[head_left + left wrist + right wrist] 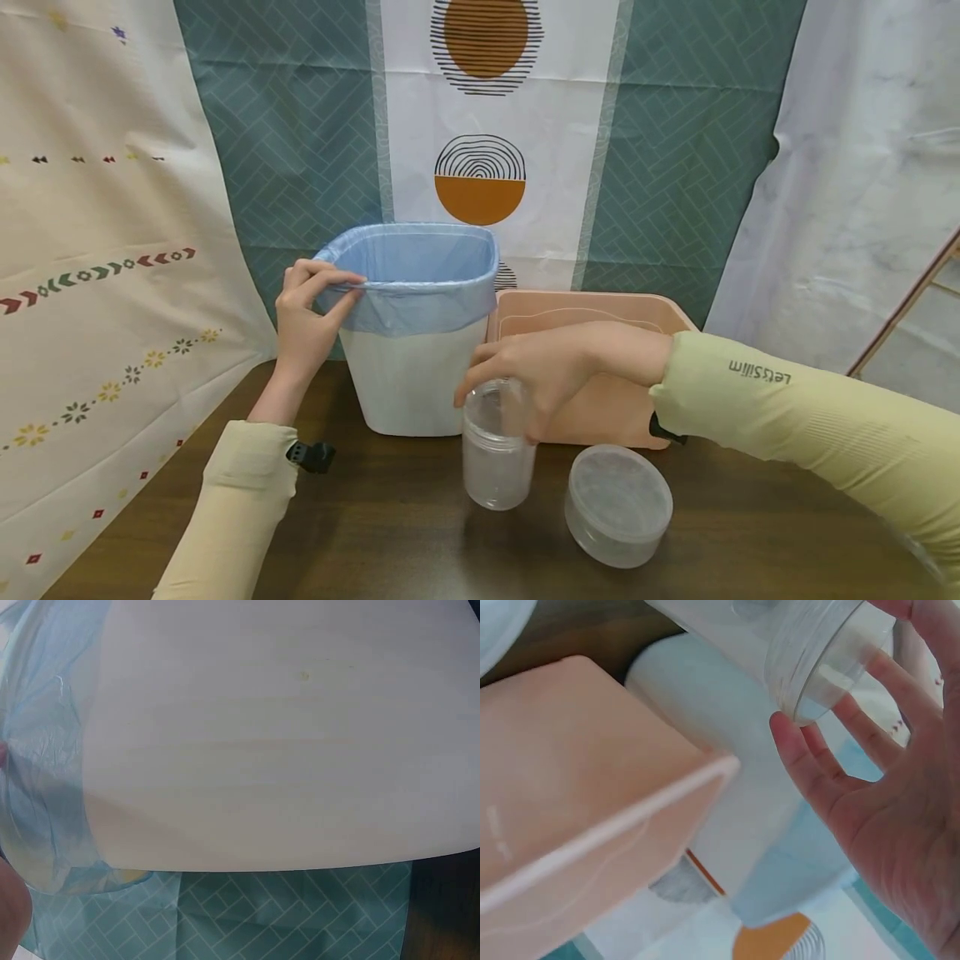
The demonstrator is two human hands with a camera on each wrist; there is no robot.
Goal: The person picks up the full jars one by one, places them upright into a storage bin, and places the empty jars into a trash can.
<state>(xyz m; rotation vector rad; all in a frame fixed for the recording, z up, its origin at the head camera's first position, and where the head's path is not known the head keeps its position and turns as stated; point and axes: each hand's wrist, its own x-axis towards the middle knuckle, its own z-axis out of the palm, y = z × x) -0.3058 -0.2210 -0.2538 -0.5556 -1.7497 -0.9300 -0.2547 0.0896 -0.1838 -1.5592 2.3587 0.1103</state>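
Pale yellow sleeves (802, 425), black straps (311, 457)

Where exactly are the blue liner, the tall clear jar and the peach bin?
Blue liner (422, 310): head view, on its fold hanging down in front.
Tall clear jar (498, 468): head view, on its body.
Peach bin (600, 408): head view, on its front wall.

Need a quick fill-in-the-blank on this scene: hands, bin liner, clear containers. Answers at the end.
1. The left hand pinches the liner on the white bin; the liner's colour is ____.
2. The right hand grips a clear jar that, in height, is ____ than the squat clear container.
3. In the head view, the squat clear container sits on the jar's ____ (left/right) side.

Missing words: blue; taller; right.
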